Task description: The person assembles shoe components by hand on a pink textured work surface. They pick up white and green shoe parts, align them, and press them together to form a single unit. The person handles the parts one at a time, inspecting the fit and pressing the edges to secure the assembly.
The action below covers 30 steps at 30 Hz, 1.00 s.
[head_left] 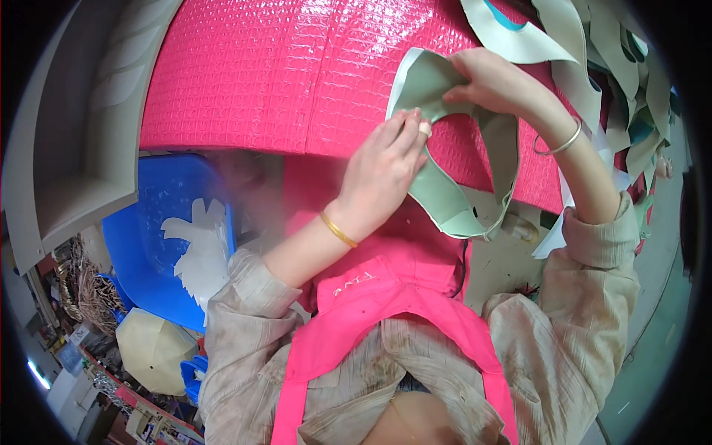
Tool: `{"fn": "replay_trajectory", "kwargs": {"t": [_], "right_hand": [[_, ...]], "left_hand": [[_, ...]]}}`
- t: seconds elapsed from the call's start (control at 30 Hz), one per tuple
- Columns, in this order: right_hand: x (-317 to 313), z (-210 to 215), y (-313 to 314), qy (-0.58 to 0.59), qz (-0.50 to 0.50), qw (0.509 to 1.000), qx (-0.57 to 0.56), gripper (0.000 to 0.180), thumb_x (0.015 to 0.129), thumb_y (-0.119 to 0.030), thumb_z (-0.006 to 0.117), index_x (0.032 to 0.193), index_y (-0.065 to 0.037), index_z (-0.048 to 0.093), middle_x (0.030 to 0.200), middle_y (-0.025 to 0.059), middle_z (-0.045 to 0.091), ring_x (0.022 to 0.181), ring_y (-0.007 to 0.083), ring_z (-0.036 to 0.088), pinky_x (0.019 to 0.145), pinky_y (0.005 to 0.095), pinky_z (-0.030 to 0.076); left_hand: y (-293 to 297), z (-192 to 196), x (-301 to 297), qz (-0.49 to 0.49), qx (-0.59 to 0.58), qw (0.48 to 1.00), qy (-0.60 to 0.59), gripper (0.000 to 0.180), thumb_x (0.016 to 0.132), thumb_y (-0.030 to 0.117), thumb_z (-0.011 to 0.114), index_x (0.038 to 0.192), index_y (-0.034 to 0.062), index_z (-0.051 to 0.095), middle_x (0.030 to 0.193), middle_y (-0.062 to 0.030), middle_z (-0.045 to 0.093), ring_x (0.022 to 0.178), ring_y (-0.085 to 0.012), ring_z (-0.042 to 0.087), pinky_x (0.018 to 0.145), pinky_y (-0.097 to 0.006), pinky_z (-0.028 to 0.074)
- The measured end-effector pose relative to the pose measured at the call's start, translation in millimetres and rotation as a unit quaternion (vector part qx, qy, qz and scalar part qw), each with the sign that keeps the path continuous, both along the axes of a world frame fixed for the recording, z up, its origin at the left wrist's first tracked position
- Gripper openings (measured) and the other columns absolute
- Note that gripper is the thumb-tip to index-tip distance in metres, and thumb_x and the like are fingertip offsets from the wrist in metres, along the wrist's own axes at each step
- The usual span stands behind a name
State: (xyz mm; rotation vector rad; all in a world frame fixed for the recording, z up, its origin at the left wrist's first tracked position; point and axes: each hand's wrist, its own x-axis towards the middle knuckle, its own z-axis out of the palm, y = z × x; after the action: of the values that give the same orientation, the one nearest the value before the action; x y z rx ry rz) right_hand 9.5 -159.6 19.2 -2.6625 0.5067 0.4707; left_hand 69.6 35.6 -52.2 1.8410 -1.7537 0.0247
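A pale green and white shoe upper (443,199), bent round into a loop, lies partly on the pink padded table and hangs over its near edge. My left hand (382,169) holds its left side, the fingers pressed together on the edge. At the far side, my right hand (495,83) grips the upper with the thumb inside and the other fingers mostly hidden behind it. The inner face looks green and the outer rim white.
The pink quilted cover (245,81) spreads across the table. More uppers (578,81) are heaped at the far right. To the left stand a blue plastic chair (144,222) with white cut pieces (200,252) on it, and a grey shelf (89,126).
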Motion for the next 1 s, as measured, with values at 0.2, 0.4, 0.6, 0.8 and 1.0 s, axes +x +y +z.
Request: {"fn": "replay_trajectory", "kwargs": {"t": [0.2, 0.4, 0.6, 0.8, 1.0], "right_hand": [[9, -8, 2, 0.027, 0.049, 0.995, -0.084, 0.027, 0.073, -0.021, 0.065, 0.078, 0.004, 0.056, 0.073, 0.0217, 0.057, 0.074, 0.0369, 0.056, 0.066, 0.0405, 0.043], [2, -30, -12, -0.064, 0.101, 0.987, -0.11, 0.026, 0.073, -0.02, 0.064, 0.082, 0.003, 0.057, 0.073, 0.0219, 0.057, 0.074, 0.0386, 0.056, 0.067, 0.0414, 0.044], [-15, -8, -16, 0.033, 0.042, 0.996, -0.072, 0.034, 0.064, -0.016, 0.07, 0.09, 0.001, 0.057, 0.088, 0.0148, 0.057, 0.089, 0.0314, 0.053, 0.078, 0.0388, 0.042], [-14, 19, 3, 0.154, 0.075, 0.975, -0.142, 0.036, 0.056, -0.014, 0.073, 0.085, -0.004, 0.055, 0.086, 0.0103, 0.058, 0.089, 0.0257, 0.056, 0.081, 0.0367, 0.038], [-42, 24, 17, 0.018, 0.044, 0.991, -0.124, 0.016, 0.061, -0.002, 0.061, 0.074, -0.005, 0.051, 0.075, 0.0092, 0.057, 0.082, 0.0267, 0.057, 0.076, 0.039, 0.036]], "left_hand": [[-23, 14, -2, -0.004, 0.063, 0.998, -0.026, 0.04, 0.07, 0.016, 0.063, 0.105, 0.0013, 0.055, 0.097, -0.0076, 0.052, 0.091, -0.0211, 0.051, 0.077, -0.032, 0.043], [-35, 1, 5, -0.051, 0.0, 0.999, -0.003, 0.034, 0.07, 0.017, 0.062, 0.099, -0.0003, 0.056, 0.095, -0.0069, 0.05, 0.089, -0.0207, 0.049, 0.085, -0.03, 0.041], [-45, -6, 0, -0.071, -0.052, 0.995, -0.04, 0.02, 0.069, 0.014, 0.061, 0.084, -0.0004, 0.061, 0.094, -0.0066, 0.05, 0.09, -0.0214, 0.049, 0.085, -0.032, 0.042], [-49, 3, 3, -0.088, -0.003, 0.995, -0.055, 0.01, 0.073, 0.009, 0.056, 0.075, 0.001, 0.061, 0.091, -0.0059, 0.052, 0.088, -0.0214, 0.05, 0.081, -0.031, 0.043], [-59, 17, 14, -0.069, 0.057, 0.995, 0.049, 0.014, 0.075, 0.012, 0.053, 0.07, 0.0018, 0.061, 0.083, -0.0099, 0.056, 0.08, -0.0258, 0.055, 0.071, -0.035, 0.047]]}}
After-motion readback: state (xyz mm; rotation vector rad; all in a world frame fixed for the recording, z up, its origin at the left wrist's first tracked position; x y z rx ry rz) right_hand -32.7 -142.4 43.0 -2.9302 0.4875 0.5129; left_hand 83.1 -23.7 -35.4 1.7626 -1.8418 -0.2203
